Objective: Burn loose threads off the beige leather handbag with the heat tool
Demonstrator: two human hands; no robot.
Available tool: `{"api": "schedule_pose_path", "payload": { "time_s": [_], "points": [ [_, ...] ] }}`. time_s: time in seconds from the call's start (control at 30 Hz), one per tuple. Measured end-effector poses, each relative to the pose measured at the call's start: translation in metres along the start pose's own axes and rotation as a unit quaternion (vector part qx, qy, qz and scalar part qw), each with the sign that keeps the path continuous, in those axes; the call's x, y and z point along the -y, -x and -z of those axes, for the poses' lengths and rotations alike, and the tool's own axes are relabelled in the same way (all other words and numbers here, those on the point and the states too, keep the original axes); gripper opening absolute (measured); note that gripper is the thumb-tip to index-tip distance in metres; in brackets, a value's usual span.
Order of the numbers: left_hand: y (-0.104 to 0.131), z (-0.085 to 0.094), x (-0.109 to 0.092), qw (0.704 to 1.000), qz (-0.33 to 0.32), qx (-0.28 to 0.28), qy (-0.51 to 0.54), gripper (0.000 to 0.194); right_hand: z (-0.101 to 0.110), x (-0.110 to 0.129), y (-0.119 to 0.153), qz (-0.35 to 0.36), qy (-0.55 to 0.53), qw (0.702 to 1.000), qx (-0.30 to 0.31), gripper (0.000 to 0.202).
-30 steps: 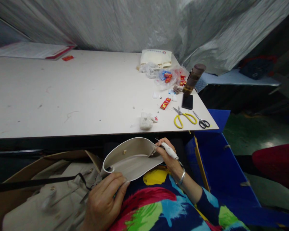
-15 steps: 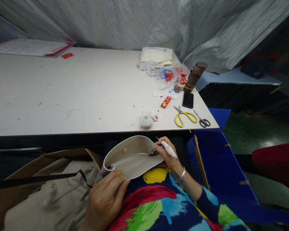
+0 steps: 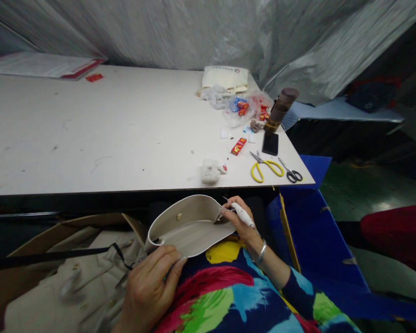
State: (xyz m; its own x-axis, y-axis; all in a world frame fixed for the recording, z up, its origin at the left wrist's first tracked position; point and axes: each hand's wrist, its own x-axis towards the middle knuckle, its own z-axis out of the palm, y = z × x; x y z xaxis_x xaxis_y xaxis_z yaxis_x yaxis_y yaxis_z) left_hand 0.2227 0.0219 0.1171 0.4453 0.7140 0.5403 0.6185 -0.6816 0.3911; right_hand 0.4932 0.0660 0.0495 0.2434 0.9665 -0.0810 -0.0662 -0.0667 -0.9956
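Note:
A beige bag (image 3: 194, 231) with its mouth open rests on my lap, a small metal clasp showing on its inner wall. My left hand (image 3: 152, 282) is closed on the bag's near left edge, thumb against the rim. At the bag's right end is my right hand (image 3: 241, 219), its fingers pinching the edge. A white-handled tool (image 3: 243, 215) lies in that same hand, with a thin metal tip pointing up and left past the fingers.
On the white table (image 3: 152, 134) are yellow-handled scissors (image 3: 265, 167), small black scissors (image 3: 291, 172), a phone (image 3: 270, 143), a bottle (image 3: 280, 110) and a white lump (image 3: 211, 171). A carton of beige bags (image 3: 79, 282) stands left, blue boxes (image 3: 319, 240) right.

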Motion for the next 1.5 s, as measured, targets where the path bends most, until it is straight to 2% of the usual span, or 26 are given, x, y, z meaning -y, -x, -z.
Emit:
{"api": "schedule_pose_path", "payload": {
  "time_s": [0.37,1.5],
  "points": [
    [-0.0040,0.0021,-0.0017,1.000,-0.004,0.000,-0.001,0.007,-0.0005,0.0022,0.0002,0.014,0.007,1.000,-0.023,0.013],
    [-0.0038,0.0020,-0.0010,1.000,-0.003,-0.001,0.005,0.009,-0.0034,0.0063,0.0001,0.006,-0.002,0.999,-0.032,0.013]
  ]
}}
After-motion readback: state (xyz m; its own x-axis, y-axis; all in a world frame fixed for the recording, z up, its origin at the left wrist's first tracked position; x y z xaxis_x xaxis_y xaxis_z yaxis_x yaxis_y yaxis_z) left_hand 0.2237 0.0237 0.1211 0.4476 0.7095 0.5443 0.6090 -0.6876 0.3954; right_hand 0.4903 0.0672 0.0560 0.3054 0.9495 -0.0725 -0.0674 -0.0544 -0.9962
